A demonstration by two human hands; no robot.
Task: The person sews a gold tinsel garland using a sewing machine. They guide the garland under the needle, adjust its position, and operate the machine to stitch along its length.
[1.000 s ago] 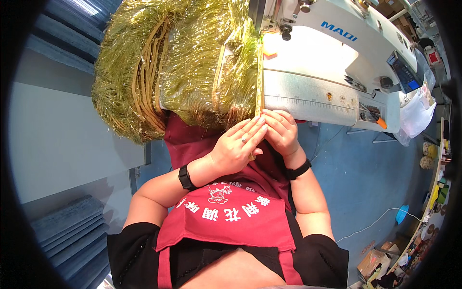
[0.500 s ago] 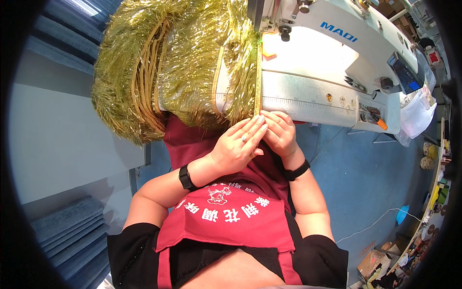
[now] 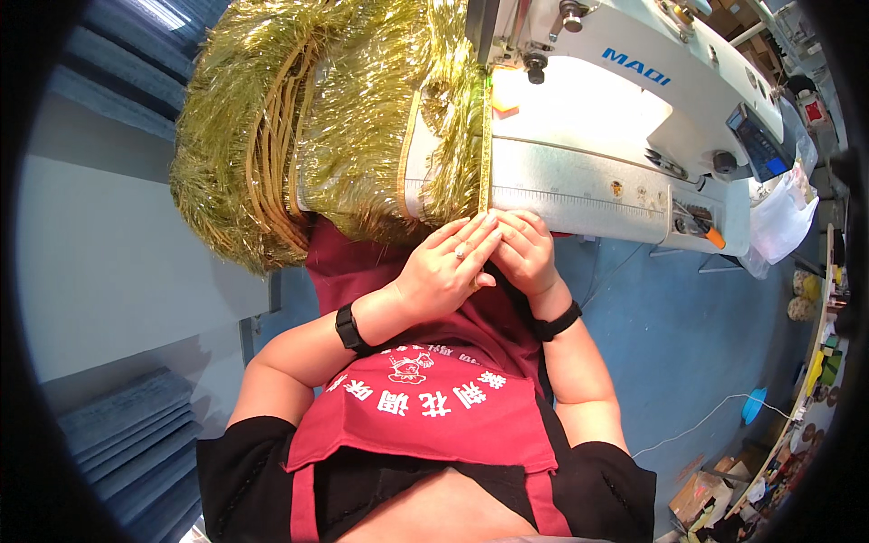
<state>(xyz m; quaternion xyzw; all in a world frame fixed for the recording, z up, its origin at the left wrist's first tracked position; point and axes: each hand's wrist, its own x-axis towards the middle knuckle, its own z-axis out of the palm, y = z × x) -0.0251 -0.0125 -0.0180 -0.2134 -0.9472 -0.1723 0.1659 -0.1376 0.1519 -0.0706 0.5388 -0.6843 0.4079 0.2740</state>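
Note:
A narrow gold band (image 3: 486, 163) edges the shiny gold tinsel fringe (image 3: 362, 136) and runs straight down from the sewing machine's needle area toward me. At the table's front edge my left hand (image 3: 450, 264) and my right hand (image 3: 525, 252) meet with fingertips together, closed on the near end of that band. My fingers cover the gripped part. Left of the band, the fringe lies in a thick heap with several layers of its band stacked. The sewing machine (image 3: 597, 54) stands above and to the right, its needle hidden in this view.
A small orange piece (image 3: 505, 110) lies on the lit machine bed. Metal snips (image 3: 666, 163) lie farther right, near a recess with an orange-handled tool (image 3: 713, 237). A white plastic bag (image 3: 783, 217) hangs at the right end. A pale tabletop (image 3: 136, 253) extends to the left.
My hands keep the same grip and have barely moved. The view has shifted very slightly; the fringe and band look nearly the same.

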